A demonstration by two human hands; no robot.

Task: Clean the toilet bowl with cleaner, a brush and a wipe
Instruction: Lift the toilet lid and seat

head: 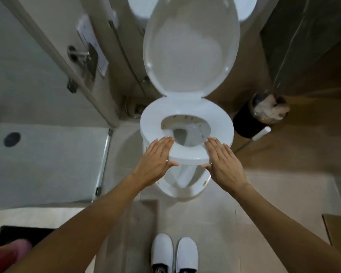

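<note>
While we stand facing the toilet, the far left shows a glass shower door [37, 62] with a metal handle [83, 56], and below it the pale shower floor with a dark round drain [11, 139]. Near the lower left edge lies a black mat [22, 233]. Moving right, our left hand [156, 160] lies flat with straight fingers on the near left part of the white toilet seat [152, 123], its thumb under the seat's front edge; that grip is released, grasping nothing. Between our hands the toilet bowl [185, 133] opens, water at its bottom, and the lid [191, 46] stands raised beyond it. Our right hand [222, 164] mirrors the left on the near right of the seat, fingers straight, thumb below the rim, its grip likewise released. Near us, two white slippers [173, 253] rest on the tiled floor. Right of the toilet stands a black bin [246, 123] holding crumpled paper.
</note>
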